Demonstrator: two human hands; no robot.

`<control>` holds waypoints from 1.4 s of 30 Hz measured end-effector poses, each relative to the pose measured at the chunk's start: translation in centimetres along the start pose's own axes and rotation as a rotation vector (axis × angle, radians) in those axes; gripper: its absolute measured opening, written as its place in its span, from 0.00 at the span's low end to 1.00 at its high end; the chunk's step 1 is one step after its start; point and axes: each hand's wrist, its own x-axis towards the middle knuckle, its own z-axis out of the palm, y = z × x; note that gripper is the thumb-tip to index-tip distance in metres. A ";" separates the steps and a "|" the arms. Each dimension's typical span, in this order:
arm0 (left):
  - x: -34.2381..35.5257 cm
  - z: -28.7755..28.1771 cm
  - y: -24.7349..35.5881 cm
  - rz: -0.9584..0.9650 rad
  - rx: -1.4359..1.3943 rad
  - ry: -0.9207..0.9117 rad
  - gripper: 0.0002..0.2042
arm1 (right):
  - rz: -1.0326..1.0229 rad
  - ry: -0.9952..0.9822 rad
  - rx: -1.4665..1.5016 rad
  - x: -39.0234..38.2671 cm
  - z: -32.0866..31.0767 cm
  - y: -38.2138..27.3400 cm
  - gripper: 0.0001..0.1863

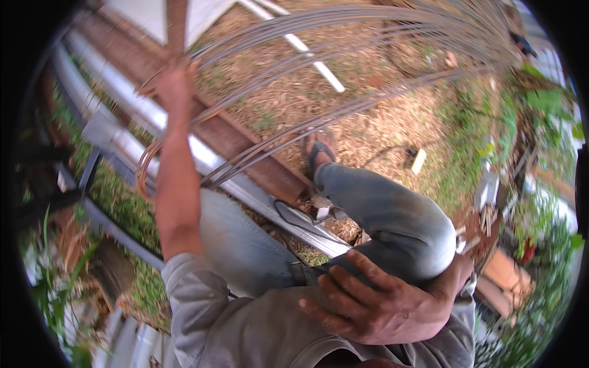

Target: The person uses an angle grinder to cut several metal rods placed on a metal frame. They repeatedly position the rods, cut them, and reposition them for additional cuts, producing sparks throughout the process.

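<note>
Wire rods run beyond view; left fingers blur, grip unclear; right fingers spread.

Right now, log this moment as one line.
left hand: at brown bar, grip blurred | right hand: open, in front of shirt | thin rods: across brown beam

**Rods across the beam, one hand at each side**

The rods cross above the beam and stretch away to the upper right. A metal tube lies left of the beam; a foot and, farther right, a small block are on its right. A pipe lies beyond the foot. The left hand is over the beam; the right hand is before the torso.
</note>
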 end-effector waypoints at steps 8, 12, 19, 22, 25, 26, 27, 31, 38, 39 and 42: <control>-0.2 -0.2 3.6 -0.292 -0.021 -0.042 0.15 | -0.036 0.119 0.131 1.2 -0.3 0.0 0.25; -0.1 -0.1 4.4 -0.452 -0.296 -0.167 0.15 | 0.032 0.152 0.150 1.5 -0.2 -0.1 0.25; -2.2 -0.7 3.2 -0.154 -0.104 -0.190 0.14 | -0.012 0.161 0.144 0.8 -0.3 0.0 0.25; -1.8 -0.9 3.0 -0.136 -0.063 -0.239 0.17 | -0.043 0.186 0.117 1.0 -0.2 0.0 0.26; -0.9 -0.8 2.9 -0.174 -0.124 -0.193 0.19 | -0.009 0.191 0.132 1.2 -0.5 -0.1 0.27; -0.7 -0.8 2.8 -0.171 -0.168 -0.115 0.20 | -0.021 0.163 0.111 1.1 -0.6 0.0 0.28; -0.5 -0.7 2.4 -0.212 -0.133 -0.153 0.20 | -0.023 0.133 0.097 1.0 -0.8 0.0 0.29; 0.2 -0.9 -0.5 -0.253 -0.129 -0.204 0.20 | -0.033 0.089 0.071 0.6 -1.0 0.5 0.29; -0.6 -3.1 2.4 0.040 0.062 -0.235 0.16 | -0.018 0.170 0.025 0.2 0.0 0.2 0.27; -0.5 -2.8 4.3 0.139 -0.055 -0.163 0.16 | -0.016 0.188 0.097 0.3 0.1 0.1 0.27; 0.2 -1.5 8.3 0.236 -0.211 -0.236 0.18 | 0.000 0.260 0.154 0.7 0.0 -0.3 0.26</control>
